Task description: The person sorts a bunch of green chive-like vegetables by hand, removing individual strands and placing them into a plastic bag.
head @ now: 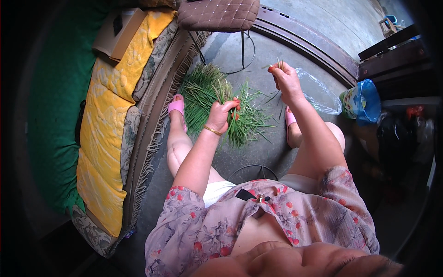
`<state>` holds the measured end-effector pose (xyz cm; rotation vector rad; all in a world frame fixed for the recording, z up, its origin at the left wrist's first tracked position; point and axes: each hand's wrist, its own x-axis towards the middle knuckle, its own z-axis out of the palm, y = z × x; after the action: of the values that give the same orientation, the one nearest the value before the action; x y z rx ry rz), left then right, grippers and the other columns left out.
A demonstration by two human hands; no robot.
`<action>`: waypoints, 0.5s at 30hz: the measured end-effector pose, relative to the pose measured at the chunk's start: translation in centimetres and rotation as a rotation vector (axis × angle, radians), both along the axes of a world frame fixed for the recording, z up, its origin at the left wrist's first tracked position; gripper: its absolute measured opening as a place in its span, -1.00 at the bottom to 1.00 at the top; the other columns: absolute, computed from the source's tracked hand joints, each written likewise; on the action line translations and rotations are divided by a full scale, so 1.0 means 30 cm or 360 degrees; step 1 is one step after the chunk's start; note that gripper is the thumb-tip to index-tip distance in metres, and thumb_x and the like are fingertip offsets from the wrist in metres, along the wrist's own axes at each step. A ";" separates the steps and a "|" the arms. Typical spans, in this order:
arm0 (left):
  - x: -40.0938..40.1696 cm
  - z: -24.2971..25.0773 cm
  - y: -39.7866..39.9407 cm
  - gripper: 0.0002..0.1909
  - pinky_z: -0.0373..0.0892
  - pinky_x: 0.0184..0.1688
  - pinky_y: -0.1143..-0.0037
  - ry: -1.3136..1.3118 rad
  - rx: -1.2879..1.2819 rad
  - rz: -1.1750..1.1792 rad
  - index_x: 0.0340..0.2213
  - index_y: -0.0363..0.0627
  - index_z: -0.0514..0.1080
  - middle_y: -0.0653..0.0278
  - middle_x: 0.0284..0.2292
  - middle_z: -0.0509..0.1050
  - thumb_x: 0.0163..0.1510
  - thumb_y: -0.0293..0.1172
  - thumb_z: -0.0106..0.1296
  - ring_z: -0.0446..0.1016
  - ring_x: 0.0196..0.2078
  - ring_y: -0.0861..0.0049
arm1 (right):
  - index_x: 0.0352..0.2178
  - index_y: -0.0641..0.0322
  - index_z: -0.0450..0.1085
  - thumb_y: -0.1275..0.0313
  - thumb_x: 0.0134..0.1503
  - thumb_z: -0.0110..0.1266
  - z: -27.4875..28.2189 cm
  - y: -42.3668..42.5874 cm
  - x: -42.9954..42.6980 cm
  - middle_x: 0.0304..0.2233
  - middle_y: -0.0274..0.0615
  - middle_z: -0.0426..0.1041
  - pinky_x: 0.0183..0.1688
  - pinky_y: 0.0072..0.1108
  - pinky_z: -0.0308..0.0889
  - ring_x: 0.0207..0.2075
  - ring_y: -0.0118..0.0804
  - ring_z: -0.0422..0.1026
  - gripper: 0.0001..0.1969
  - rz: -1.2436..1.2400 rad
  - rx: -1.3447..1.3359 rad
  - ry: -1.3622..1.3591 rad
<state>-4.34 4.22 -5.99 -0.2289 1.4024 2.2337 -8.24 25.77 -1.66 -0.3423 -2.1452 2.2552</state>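
My left hand (220,116), with a gold-coloured bangle at the wrist, is closed around a bunch of thin green stalks (224,90), likely garlic chives. Their pale ends stick up above the fist and their green blades hang below it. On the concrete floor beyond that hand lies a larger heap of the same greens (199,91). Loose blades (258,119) are strewn to its right. Raised to the right, my right hand (287,82) pinches a few short stalk pieces (279,63) between thumb and fingers.
A clear plastic bag (320,93) lies on the floor near a blue patterned bin (368,102). A quilted brown chair (218,15) stands ahead, before a metal door sill (304,41). Along the left runs a couch with a yellow cover (104,138) and a cardboard box (119,33).
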 end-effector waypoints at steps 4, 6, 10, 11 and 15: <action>-0.008 -0.001 -0.007 -0.90 0.26 -0.59 0.62 -0.0014 0.0027 0.0078 -0.46 -0.22 0.35 0.30 -0.57 0.40 -0.10 -0.47 -0.03 0.35 -0.55 0.62 | -0.54 0.32 0.38 0.34 -0.09 0.01 -0.017 -0.001 0.005 -0.72 -0.23 0.32 -0.57 -0.55 0.20 -0.67 -0.44 0.24 -0.79 0.0478 0.0851 -0.0147; -0.008 -0.002 -0.011 -0.89 0.27 -0.59 0.62 -0.0011 0.0041 0.0107 -0.46 -0.22 0.35 0.30 -0.57 0.40 -0.10 -0.46 -0.03 0.35 -0.54 0.62 | -0.53 0.34 0.39 0.23 -0.09 -0.01 -0.014 -0.029 0.027 -0.61 0.05 0.38 -0.40 -0.39 0.27 -0.54 -0.11 0.38 -0.69 0.0856 0.1235 -0.0194; -0.008 -0.008 -0.014 -0.88 0.26 -0.59 0.64 -0.0015 0.0048 0.0107 -0.45 -0.21 0.35 0.31 -0.55 0.40 -0.10 -0.47 -0.02 0.35 -0.54 0.64 | -0.50 0.29 0.38 0.23 -0.10 0.01 -0.016 -0.077 0.055 -0.56 0.07 0.39 -0.35 -0.36 0.26 -0.45 -0.01 0.39 -0.71 0.1005 0.1397 -0.0102; -0.008 -0.008 -0.010 -0.88 0.26 -0.59 0.64 -0.0019 0.0035 0.0104 -0.45 -0.21 0.35 0.31 -0.55 0.40 -0.10 -0.47 -0.01 0.35 -0.54 0.65 | -0.49 0.29 0.38 0.27 -0.10 0.02 -0.029 -0.078 0.056 -0.59 0.04 0.39 -0.38 -0.40 0.27 -0.49 -0.07 0.40 -0.74 0.0969 0.1395 -0.0014; -0.008 -0.001 0.016 -0.89 0.25 -0.59 0.66 -0.0014 0.0013 0.0099 -0.45 -0.19 0.35 0.33 -0.55 0.40 -0.10 -0.48 -0.01 0.35 -0.54 0.67 | -0.50 0.27 0.33 0.36 -0.07 -0.01 -0.069 -0.075 0.040 -0.71 -0.35 0.27 -0.60 -0.63 0.15 -0.69 -0.47 0.21 -0.83 0.0824 0.0790 0.0107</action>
<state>-4.57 4.69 -6.03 -0.2831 1.3991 2.2853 -7.04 23.53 -3.73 0.3301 -2.8912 1.7571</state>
